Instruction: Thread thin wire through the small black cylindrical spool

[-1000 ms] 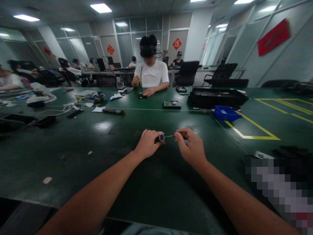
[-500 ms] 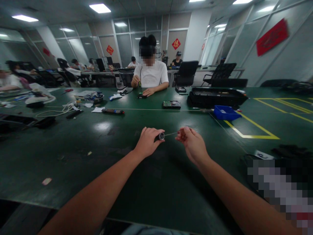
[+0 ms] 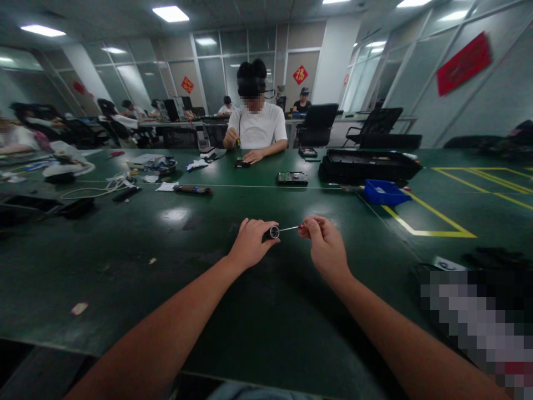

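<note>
My left hand [image 3: 250,243] is closed around a small dark cylinder [image 3: 272,232] whose silver-rimmed round end points right. My right hand [image 3: 325,247] pinches the red handle of a thin metal screwdriver [image 3: 288,228]; its tip meets the cylinder's open end. Both hands hover just above the green table [image 3: 125,244], a short gap between them spanned by the shaft.
A person in a white shirt [image 3: 259,126] sits across the table working on a small item. A blue bin [image 3: 385,193], a black case [image 3: 368,164], a circuit board [image 3: 293,178], a dark marker-like tool [image 3: 192,189] and cables [image 3: 95,188] lie further back. Yellow tape lines [image 3: 428,214] mark the right side.
My right hand shifted slightly up and turned, then settled back with the screwdriver tip at the cylinder's end. My left hand has barely moved.
</note>
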Demonstrator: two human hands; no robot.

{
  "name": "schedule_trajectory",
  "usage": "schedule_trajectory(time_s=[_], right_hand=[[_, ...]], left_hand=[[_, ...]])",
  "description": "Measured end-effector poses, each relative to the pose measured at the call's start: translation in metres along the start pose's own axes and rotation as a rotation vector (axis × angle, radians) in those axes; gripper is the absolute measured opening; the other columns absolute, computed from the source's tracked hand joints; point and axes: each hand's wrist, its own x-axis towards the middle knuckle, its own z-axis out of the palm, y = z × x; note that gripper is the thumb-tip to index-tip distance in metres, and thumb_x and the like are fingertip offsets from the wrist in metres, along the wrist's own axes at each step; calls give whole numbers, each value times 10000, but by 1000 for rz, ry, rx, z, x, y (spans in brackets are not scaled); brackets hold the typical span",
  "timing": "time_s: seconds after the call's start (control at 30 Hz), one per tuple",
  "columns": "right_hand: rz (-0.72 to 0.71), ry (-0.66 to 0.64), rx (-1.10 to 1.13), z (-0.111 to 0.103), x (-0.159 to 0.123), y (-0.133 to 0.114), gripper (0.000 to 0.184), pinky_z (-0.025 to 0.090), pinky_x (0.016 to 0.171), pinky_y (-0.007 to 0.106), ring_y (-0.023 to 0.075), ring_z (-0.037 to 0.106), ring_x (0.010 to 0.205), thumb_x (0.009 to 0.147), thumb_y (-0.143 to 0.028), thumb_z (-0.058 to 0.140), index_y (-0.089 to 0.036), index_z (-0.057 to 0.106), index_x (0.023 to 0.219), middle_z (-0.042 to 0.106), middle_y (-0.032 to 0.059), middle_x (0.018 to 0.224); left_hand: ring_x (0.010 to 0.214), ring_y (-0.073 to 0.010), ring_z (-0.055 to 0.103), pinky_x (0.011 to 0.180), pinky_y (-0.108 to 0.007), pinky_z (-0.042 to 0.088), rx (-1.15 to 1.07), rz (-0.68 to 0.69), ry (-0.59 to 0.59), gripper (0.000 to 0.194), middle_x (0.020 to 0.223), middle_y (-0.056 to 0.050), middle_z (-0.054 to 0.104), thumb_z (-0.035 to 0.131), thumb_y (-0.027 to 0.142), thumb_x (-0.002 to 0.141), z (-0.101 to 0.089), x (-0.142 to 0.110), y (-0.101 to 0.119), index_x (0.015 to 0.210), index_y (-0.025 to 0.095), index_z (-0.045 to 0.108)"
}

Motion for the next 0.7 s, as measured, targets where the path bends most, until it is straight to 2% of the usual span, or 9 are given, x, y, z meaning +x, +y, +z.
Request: schedule_trajectory(time_s=[0.13,0.27,0.33,0.43,0.53,0.6,0.7], right_hand=[[-55,-34,-87,-3,-2,-9,316,538,750,362,200,687,770,970,-482,521,-188,635,995,720,62,856],[-113,-38,-370,-7,-5,-21,350,447,596,312,178,621,597,916,-524,605,-203,641,784,681,27,669],[-169,-42,-435,-8,-5,-23,319,425,579,305,178,619,598,923,-493,602,-204,642,795,676,24,669],[-263,-96,-383,-8,-7,-24,212,462,643,305,188,671,725,966,-367,526,-196,636,1024,717,43,825],[-294,-171,-403,-8,-9,-24,211,460,652,309,176,650,702,988,-340,477,-204,638,995,700,37,814],[-264,-174,-396,-6,-10,-23,241,467,664,319,177,642,694,995,-369,475,-210,652,959,694,39,802],[-128,-99,-179,-3,-7,-18,227,518,748,351,199,672,789,957,-403,552,-209,648,1028,714,55,881]], left_hand=[[1064,-252,608,1036,-463,376,-10,3,6,399,1118,-35,716,730,370,883,0,-1,0,1254,250,645],[1082,-252,612,1048,-468,370,-35,-9,16,396,1135,-31,718,726,373,887,1,-2,0,1256,258,642],[1079,-250,616,1042,-466,376,-44,-5,18,391,1134,-30,719,724,375,888,1,-2,1,1253,261,644],[1067,-249,618,1033,-463,385,-42,-2,18,383,1123,-30,721,725,364,888,1,-2,2,1248,260,649],[1067,-251,617,1038,-469,383,-32,-7,11,378,1110,-31,720,731,355,884,2,-2,1,1241,259,654],[1069,-254,614,1041,-472,382,-27,-7,5,376,1108,-31,719,733,350,881,3,-3,0,1238,259,655],[1067,-255,612,1039,-471,387,-29,-14,15,381,1116,-36,716,729,342,885,2,-2,0,1246,253,651]])
